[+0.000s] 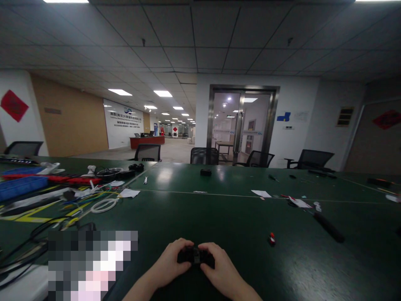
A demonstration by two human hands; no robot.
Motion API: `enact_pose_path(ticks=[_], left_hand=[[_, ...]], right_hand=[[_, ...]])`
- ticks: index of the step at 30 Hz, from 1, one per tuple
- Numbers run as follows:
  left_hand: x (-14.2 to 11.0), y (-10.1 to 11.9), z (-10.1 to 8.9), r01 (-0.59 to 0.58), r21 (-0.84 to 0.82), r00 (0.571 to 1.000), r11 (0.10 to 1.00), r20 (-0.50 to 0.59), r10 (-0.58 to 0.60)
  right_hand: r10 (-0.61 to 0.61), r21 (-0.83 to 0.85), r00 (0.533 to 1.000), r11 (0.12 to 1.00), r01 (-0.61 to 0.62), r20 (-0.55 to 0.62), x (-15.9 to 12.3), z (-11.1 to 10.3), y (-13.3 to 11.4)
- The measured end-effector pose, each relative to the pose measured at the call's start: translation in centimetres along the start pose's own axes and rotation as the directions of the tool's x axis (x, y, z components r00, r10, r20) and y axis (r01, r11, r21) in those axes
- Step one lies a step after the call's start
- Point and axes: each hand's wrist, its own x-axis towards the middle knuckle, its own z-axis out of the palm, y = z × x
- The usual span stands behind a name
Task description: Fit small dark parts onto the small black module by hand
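Observation:
Both hands grip a small dark object (pixel 196 256) from its two ends, low over the green table (pixel 150 251). It is black with a greyer middle, and its exact kind is too dark to make out. My left hand (pixel 171 260) wraps its left end, thumb on the near side and fingers on the far side. At the other end, my right hand (pixel 221 267) pinches it the same way. To the right of my hands lies a small red and black item (pixel 271 239).
Cables, a coiled white cord (pixel 104 205) and blue trays (pixel 23 188) crowd the left side. A black rod-like thing (pixel 328 227) lies at the right. Papers (pixel 261 193) and a black box (pixel 206 172) are farther back. Chairs (pixel 204 156) line the far edge.

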Motion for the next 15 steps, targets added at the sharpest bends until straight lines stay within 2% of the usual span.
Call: enact_pose_path(ticks=[9,15], left_hand=[[0.01,0.36,0.0,0.066,-0.005,0.998,0.998,0.007,-0.066],[0.0,0.58,-0.25,0.063,-0.01,0.998,0.998,0.029,-0.062]], right_hand=[[-0.022,-0.026,0.999,0.999,0.021,-0.027,0.12,0.49,0.4],[-0.013,-0.023,1.0,1.0,0.012,-0.021,0.14,0.42,0.31]])
